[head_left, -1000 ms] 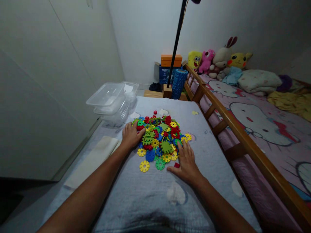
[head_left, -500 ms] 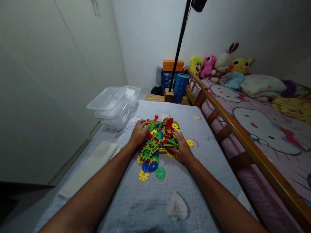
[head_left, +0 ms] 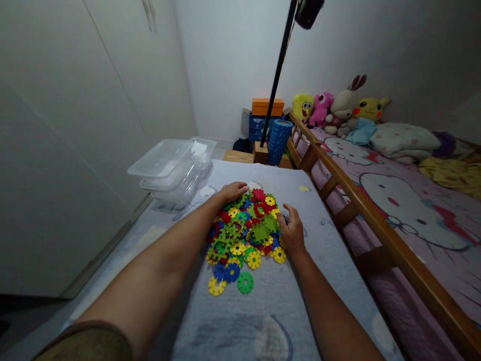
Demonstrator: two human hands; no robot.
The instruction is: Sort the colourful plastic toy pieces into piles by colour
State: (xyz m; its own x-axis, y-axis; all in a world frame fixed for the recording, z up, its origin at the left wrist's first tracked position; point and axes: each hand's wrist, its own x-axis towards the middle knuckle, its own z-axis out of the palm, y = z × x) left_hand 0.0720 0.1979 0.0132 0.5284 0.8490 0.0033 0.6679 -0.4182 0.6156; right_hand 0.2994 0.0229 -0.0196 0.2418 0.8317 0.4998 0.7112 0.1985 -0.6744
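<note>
A heap of plastic building pieces (head_left: 230, 235) lies on the cloth-covered surface between my hands, with notched discs and square gear-edged plates in red, green, blue and yellow. My left hand (head_left: 234, 191) rests at the heap's far left edge, fingers stretched out. Beside the right edge is my right hand (head_left: 293, 231), its thumb toward the pieces and its fingers apart, holding nothing. Flat green plates (head_left: 260, 232) show on top. Closest to me lie a yellow disc (head_left: 212, 288) and a green disc (head_left: 241, 284).
Clear plastic boxes (head_left: 165, 155) are stacked at the surface's left edge. Along the right runs a wooden bed rail (head_left: 349, 210), with plush toys (head_left: 321, 108) beyond. A black pole (head_left: 276, 82) on a wooden block and a blue foam roller (head_left: 279, 143) stand behind.
My left hand has moved to the far edge of the heap. My right hand has come off the pieces to the right side. The heap has spread, with more yellow discs showing in front.
</note>
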